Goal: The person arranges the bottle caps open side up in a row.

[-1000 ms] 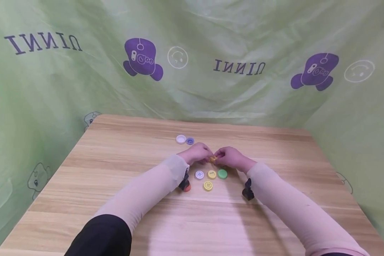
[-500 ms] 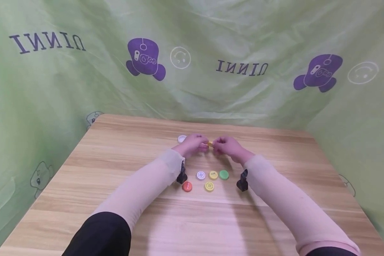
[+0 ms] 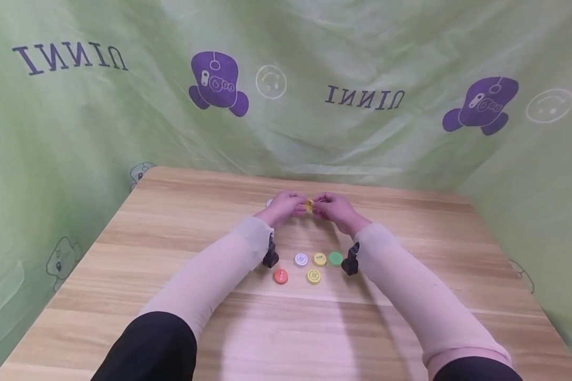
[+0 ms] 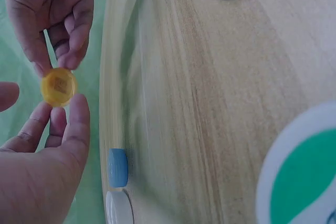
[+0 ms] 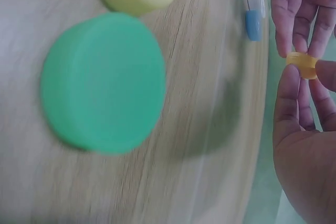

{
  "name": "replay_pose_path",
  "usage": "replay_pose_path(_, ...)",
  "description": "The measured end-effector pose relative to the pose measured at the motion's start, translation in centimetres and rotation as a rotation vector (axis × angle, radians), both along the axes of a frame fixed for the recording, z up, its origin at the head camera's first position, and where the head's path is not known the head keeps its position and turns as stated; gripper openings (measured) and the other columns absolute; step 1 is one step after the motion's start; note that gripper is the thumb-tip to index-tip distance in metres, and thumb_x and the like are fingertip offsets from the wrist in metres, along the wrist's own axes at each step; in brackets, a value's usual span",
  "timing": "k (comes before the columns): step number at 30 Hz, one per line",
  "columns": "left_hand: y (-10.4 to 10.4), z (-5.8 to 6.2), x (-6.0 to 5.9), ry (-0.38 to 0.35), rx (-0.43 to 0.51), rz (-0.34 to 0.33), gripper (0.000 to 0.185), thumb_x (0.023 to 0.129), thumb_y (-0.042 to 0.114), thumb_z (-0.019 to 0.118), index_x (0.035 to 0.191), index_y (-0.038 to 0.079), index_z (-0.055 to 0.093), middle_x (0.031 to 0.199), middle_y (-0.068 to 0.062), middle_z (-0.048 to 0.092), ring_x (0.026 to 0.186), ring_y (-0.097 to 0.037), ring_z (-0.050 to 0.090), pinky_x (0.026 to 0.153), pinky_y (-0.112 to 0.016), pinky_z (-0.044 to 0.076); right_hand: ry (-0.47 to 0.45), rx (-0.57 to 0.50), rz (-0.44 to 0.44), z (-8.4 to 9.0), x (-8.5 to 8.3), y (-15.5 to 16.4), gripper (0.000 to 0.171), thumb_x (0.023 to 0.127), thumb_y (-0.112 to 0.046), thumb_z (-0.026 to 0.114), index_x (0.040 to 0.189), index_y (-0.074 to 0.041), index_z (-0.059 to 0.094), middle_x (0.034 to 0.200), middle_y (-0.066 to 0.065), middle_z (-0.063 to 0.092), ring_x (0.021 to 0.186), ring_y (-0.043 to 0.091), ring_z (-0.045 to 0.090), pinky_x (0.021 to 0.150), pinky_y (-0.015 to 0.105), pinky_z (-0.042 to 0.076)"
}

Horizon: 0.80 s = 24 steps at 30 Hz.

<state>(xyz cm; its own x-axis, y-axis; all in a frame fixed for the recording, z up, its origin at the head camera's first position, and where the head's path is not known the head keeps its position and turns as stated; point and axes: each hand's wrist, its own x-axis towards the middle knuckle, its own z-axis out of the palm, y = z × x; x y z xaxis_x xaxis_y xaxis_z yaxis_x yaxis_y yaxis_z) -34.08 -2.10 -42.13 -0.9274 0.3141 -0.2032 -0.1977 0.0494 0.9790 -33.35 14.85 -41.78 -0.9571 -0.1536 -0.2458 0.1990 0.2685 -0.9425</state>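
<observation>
Both hands meet at a small orange-yellow bottle cap, raised over the far part of the table. My right hand pinches it, thumb and fingers on its edge in the right wrist view. My left hand has its fingertips on the opposite side of the cap, while its thumb stands apart from it in the left wrist view. A dark square print shows on the cap's face there. Beyond the left hand, a white cap is mostly covered; a blue cap lies beside it.
Nearer on the wooden table lie a white cap, a yellow cap and a green cap in a row. In front are a red cap and another yellow cap. A green curtain hangs behind.
Both hands have moved away from me toward the table's far edge, carrying the orange-yellow cap. The red cap has come into full view, while the left hand now hides the blue one.
</observation>
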Motion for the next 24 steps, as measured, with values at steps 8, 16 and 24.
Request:
replay_pose_path(8, 0.1, 0.4, -0.6, -0.035, -0.004, 0.050, 0.042, 0.102, 0.021, 0.044, 0.134, -0.007, 0.047, 0.127, -0.022, 0.054, 0.114, -0.031, 0.056, 0.098, -0.038, 0.048, -0.028, -0.090, -0.097, -1.1, -1.4, -0.5, 0.026, 0.098, -0.001, 0.050, 0.122, 0.006, 0.050, 0.098, 0.012, 0.059, 0.080, 0.016, 0.062, 0.079, 0.027, 0.056)
replay_pose_path(16, 0.1, 0.2, -0.8, -0.112, 0.033, 0.042, 0.055, 0.105, 0.036, 0.033, 0.139, -0.006, 0.041, 0.134, -0.025, 0.047, 0.120, -0.035, 0.051, 0.102, -0.041, 0.044, -0.096, -0.139, -0.097, -1.9, -1.7, -0.9, 0.033, 0.099, -0.004, 0.049, 0.129, 0.011, 0.048, 0.101, 0.016, 0.061, 0.079, 0.015, 0.062, 0.076, 0.023, 0.056)
replay_pose_path(24, 0.0, -0.1, -0.7, -0.162, 0.012, 0.005, 0.058, 0.104, 0.037, 0.037, 0.142, -0.006, 0.035, 0.140, -0.028, 0.040, 0.128, -0.037, 0.044, 0.108, -0.041, 0.038, -0.133, -0.111, -0.060, -2.3, -2.0, -1.1, 0.034, 0.099, -0.004, 0.048, 0.129, 0.013, 0.047, 0.100, 0.014, 0.060, 0.078, 0.012, 0.061, 0.076, 0.021, 0.055)
